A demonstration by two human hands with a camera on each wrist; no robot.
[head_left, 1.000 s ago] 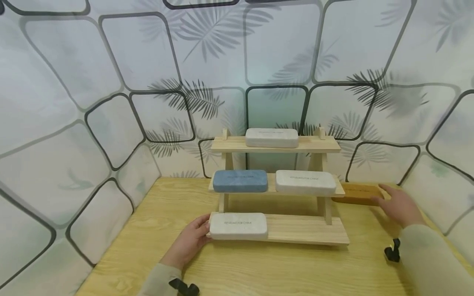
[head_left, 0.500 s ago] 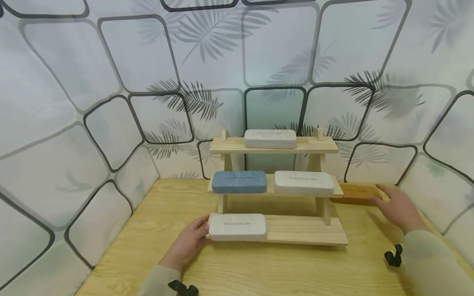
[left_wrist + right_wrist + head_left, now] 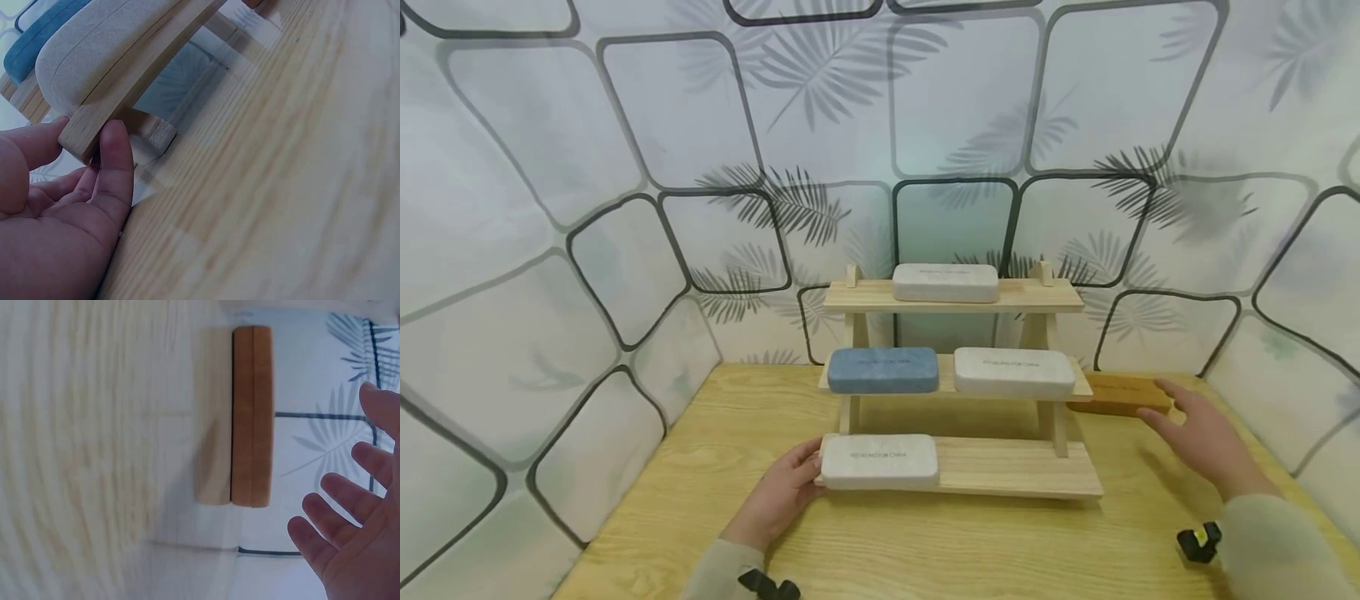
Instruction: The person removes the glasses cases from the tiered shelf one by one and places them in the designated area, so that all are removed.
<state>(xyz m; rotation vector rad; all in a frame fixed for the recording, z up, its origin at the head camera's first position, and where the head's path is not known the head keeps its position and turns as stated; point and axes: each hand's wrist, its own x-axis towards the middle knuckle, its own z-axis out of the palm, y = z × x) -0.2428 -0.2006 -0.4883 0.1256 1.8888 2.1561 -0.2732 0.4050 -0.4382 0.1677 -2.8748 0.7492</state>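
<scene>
A three-tier wooden display stand (image 3: 1022,467) stands on the table. My left hand (image 3: 782,490) pinches the left end of its lowest shelf; in the left wrist view the thumb lies on one face and a finger (image 3: 115,147) on the other. Beside that grip, a white glasses case (image 3: 880,461) rests on the same shelf. An orange-brown glasses case (image 3: 1123,395) lies on the table behind the stand's right side. Close to its right end is my right hand (image 3: 1206,437), fingers spread and holding nothing. In the right wrist view a gap shows between the fingers and the orange-brown case (image 3: 253,419).
On the middle shelf sit a blue glasses case (image 3: 883,370) and another white case (image 3: 1015,372). A further white case (image 3: 946,283) is on the top shelf. Patterned fabric walls (image 3: 760,317) enclose the pale wooden table (image 3: 737,417) at the back and sides.
My right hand has drawn back slightly towards me from the orange-brown case's right end. The left hand keeps its hold on the shelf, and the cases stay where they were.
</scene>
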